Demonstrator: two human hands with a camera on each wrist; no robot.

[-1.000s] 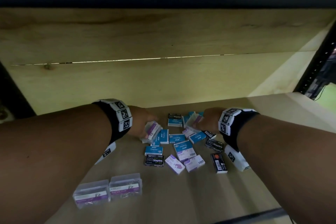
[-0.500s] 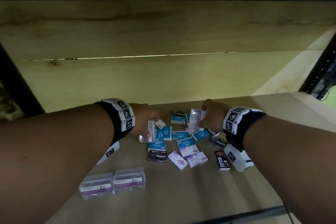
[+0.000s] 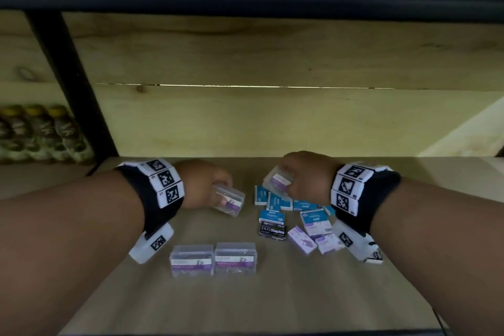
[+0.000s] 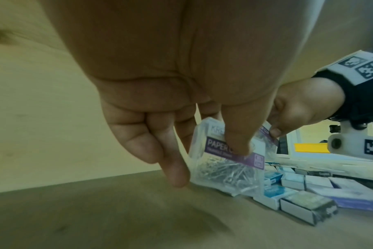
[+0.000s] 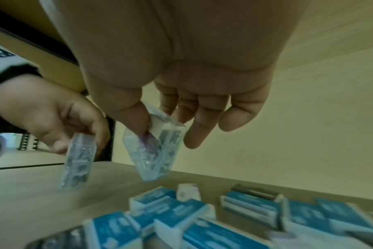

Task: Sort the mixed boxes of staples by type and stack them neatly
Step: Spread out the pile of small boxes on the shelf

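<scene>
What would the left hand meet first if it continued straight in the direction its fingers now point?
Probably the shelf surface. In the left wrist view the left hand points down, its longest finger near the wood, with the clear paper clip box in its grip. Contact cannot be judged.

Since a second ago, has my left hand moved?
Yes. The left hand, gripping a clear paper-clip box, has drawn leftward, away from the black Staples box in the pile.
</scene>
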